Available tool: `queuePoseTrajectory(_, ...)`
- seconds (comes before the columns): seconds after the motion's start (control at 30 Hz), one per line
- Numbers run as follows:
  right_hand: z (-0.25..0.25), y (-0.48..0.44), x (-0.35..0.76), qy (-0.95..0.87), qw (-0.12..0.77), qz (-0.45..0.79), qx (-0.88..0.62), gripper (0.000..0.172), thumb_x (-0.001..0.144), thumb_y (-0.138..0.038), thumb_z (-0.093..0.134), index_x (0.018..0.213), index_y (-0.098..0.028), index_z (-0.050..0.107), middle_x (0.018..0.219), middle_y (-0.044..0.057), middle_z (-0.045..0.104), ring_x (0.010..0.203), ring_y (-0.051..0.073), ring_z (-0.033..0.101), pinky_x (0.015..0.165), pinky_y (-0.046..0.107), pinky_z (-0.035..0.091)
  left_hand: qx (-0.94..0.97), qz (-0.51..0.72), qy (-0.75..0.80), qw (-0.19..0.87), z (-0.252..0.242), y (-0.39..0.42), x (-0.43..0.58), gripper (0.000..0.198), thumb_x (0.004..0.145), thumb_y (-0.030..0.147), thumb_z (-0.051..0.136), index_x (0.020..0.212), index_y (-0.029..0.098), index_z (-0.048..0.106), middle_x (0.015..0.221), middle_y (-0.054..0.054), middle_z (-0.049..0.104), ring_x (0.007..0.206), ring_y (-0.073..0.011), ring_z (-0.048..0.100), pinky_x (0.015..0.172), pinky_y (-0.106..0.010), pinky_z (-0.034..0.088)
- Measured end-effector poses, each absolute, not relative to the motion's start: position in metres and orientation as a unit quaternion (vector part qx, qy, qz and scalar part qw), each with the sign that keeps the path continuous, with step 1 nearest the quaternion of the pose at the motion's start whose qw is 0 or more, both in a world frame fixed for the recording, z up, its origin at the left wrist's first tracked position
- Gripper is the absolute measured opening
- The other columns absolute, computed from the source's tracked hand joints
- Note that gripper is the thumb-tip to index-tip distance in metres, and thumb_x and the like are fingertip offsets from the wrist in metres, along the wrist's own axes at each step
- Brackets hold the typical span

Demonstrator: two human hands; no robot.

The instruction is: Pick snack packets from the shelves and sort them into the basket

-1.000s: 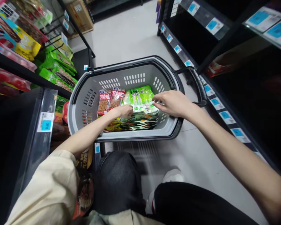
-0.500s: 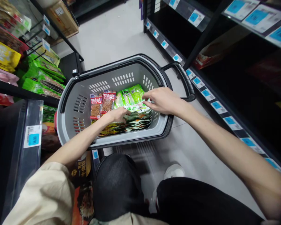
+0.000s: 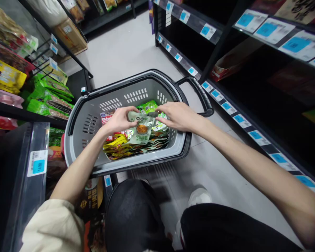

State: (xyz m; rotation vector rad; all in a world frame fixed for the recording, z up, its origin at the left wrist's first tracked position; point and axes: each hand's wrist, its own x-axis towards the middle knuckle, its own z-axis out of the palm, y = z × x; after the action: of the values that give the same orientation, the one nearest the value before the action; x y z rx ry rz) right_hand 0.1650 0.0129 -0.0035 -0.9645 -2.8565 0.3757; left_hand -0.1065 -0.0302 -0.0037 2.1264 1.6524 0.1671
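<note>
A grey shopping basket [image 3: 84, 115] with a black rim and handle stands on the floor in front of my knees. It holds several snack packets: red ones at the left, bright green ones at the back, a stack of green and yellow ones [image 3: 126, 148] in front. My left hand [image 3: 120, 120] and my right hand [image 3: 176, 115] are both closed on the top edge of a pale green packet [image 3: 141, 129] with an orange spot. The packet is lifted above the stack.
Shelves on the left [image 3: 21, 113] carry green, yellow and red snack bags. Dark shelves on the right [image 3: 225, 105] bear blue price tags and few goods. A cardboard box [image 3: 70, 35] sits at the aisle's far left. The grey aisle floor runs beyond the basket.
Both hands rose from the stack in the basket and now hold up a pale green packet between them. The view has shifted a little.
</note>
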Motion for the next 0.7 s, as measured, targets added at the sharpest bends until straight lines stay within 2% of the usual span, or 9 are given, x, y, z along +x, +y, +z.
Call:
queuePoseTrajectory(0.13,-0.009,0.014,0.167,-0.932,0.123,0.164,-0.300,0.055,0.103,-0.055,0.050,0.142,-0.017,0.056,0.129,0.016,0.070,0.118,0.033,0.065,0.094,0.044,0.052,0.687,0.276,0.607,0.289,0.013,-0.037,-0.103,0.041,0.073,0.036,0.073,0.108,0.016,0.069,0.081,0.000,0.066,0.063,-0.0104,0.053,0.058,-0.020,0.042)
queuePoseTrajectory(0.27,-0.013,0.017,0.169,-0.919,0.209,0.185,-0.280,0.083,0.095,-0.067,0.058,0.157,-0.017,0.038,0.156,0.020,0.049,0.138,0.036,0.053,0.104,0.050,0.052,0.643,0.346,0.598,0.330,0.012,-0.042,-0.096,0.045,0.072,0.043,0.081,0.107,0.018,0.068,0.081,0.001,0.066,0.064,-0.0102,0.055,0.056,-0.018,0.044)
queuePoseTrajectory(0.33,-0.014,0.018,0.170,-0.916,0.217,0.193,-0.276,0.091,0.090,-0.069,0.064,0.159,-0.017,0.035,0.157,0.021,0.048,0.138,0.037,0.053,0.103,0.050,0.052,0.631,0.366,0.590,0.346,0.008,-0.043,-0.092,0.051,0.072,0.047,0.083,0.111,0.019,0.068,0.084,0.000,0.068,0.066,-0.0109,0.057,0.057,-0.019,0.047)
queuePoseTrajectory(0.4,-0.015,0.021,0.171,-0.917,0.191,0.208,-0.282,0.088,0.087,-0.067,0.070,0.155,-0.019,0.043,0.143,0.019,0.061,0.126,0.036,0.061,0.098,0.049,0.052,0.619,0.380,0.584,0.362,0.003,-0.044,-0.088,0.054,0.071,0.051,0.085,0.111,0.019,0.068,0.085,-0.001,0.070,0.067,-0.0122,0.061,0.060,-0.020,0.050)
queuePoseTrajectory(0.5,-0.013,0.021,0.172,-0.909,0.172,0.246,-0.290,0.065,0.085,-0.063,0.074,0.135,-0.023,0.061,0.122,0.011,0.073,0.110,0.032,0.068,0.093,0.043,0.051,0.610,0.371,0.584,0.386,-0.001,-0.049,-0.080,0.049,0.071,0.057,0.085,0.097,0.018,0.070,0.081,-0.002,0.072,0.067,-0.0152,0.064,0.060,-0.023,0.053)
queuePoseTrajectory(0.57,-0.011,0.020,0.173,-0.902,0.205,0.270,-0.269,0.054,0.087,-0.059,0.075,0.127,-0.025,0.064,0.125,0.007,0.072,0.113,0.028,0.067,0.094,0.039,0.050,0.611,0.355,0.593,0.386,-0.002,-0.054,-0.076,0.044,0.071,0.057,0.085,0.090,0.019,0.071,0.083,-0.003,0.075,0.069,-0.0171,0.066,0.061,-0.025,0.054)
queuePoseTrajectory(0.63,-0.010,0.020,0.174,-0.895,0.251,0.274,-0.248,0.057,0.086,-0.058,0.076,0.130,-0.026,0.059,0.133,0.008,0.066,0.117,0.026,0.064,0.096,0.035,0.049,0.604,0.354,0.614,0.365,-0.002,-0.057,-0.073,0.039,0.069,0.053,0.087,0.088,0.023,0.072,0.083,0.000,0.076,0.069,-0.0172,0.067,0.060,-0.025,0.055)
queuePoseTrajectory(0.7,-0.011,0.022,0.177,-0.896,0.269,0.252,-0.249,0.052,0.088,-0.059,0.073,0.124,-0.026,0.058,0.134,0.007,0.063,0.124,0.025,0.059,0.098,0.032,0.048,0.585,0.353,0.649,0.335,-0.003,-0.058,-0.070,0.035,0.067,0.054,0.087,0.085,0.029,0.071,0.079,0.005,0.074,0.065,-0.0172,0.064,0.053,-0.025,0.052)
